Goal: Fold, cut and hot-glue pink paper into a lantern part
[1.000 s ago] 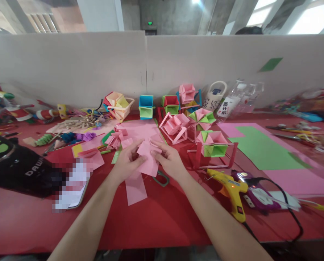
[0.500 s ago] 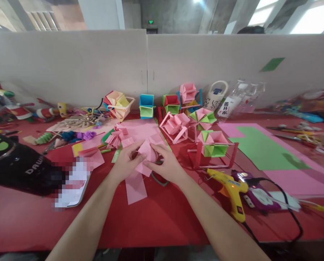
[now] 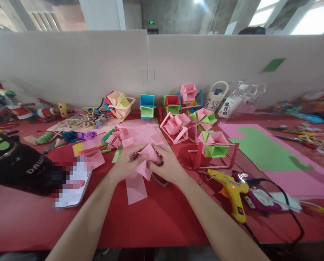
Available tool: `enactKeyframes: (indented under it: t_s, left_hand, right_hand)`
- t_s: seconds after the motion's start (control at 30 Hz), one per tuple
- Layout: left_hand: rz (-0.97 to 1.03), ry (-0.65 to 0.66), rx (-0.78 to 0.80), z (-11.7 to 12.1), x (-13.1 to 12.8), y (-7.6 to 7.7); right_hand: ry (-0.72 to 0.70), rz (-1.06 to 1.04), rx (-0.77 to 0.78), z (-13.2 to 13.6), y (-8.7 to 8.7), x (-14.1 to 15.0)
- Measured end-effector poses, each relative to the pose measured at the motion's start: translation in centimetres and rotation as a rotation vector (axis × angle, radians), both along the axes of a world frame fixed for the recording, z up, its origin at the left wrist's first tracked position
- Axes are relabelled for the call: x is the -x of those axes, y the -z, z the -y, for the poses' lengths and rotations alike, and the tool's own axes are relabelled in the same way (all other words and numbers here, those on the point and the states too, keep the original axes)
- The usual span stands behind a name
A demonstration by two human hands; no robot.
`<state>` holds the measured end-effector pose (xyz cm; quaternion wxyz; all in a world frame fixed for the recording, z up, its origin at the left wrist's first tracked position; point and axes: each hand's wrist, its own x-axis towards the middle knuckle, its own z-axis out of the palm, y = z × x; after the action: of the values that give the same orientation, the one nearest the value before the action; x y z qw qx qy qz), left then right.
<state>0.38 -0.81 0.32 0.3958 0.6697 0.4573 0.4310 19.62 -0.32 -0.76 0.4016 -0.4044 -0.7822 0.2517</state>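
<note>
Between my two hands is a piece of folded pink paper [image 3: 149, 153], held above the red table. My left hand [image 3: 126, 164] pinches its left side between thumb and fingers. On the other side, my right hand [image 3: 167, 164] grips the right edge, the thumb pressed near its lower part. Below the hands lies a pink paper strip [image 3: 136, 189]. The handle loop of scissors or a similar tool [image 3: 161, 180] peeks out under my right hand, mostly hidden. Small folded pink pieces [image 3: 116, 138] are heaped just beyond my left hand.
A yellow glue gun [image 3: 229, 190] with its black cord lies at right beside a purple power strip [image 3: 262, 199]. Paper wheel models on frames [image 3: 215, 145] stand behind. At left are a phone [image 3: 74, 185] and a black cylinder [image 3: 23, 163]. A white partition [image 3: 69, 65] borders the back.
The pink paper has tilted and flattened between my hands, and its fold now points differently. My fingers have shifted slightly on it; everything else stays in place.
</note>
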Motion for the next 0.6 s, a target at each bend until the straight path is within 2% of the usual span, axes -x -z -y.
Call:
enactKeyframes:
  t_s: [0.2,0.4,0.6]
  left_hand:
    - [0.007,0.001,0.034,-0.09,-0.19,0.11]
    - [0.063,-0.074,0.114,-0.30,-0.14,0.19]
    - [0.135,-0.021,0.130,-0.02,-0.13,-0.51]
  right_hand:
    - [-0.008,0.130,-0.045,0.44,-0.18,0.48]
    - [-0.045,0.146,-0.123,0.56,-0.35,0.77]
    - [-0.069,0.142,-0.089,0.27,0.35,0.46]
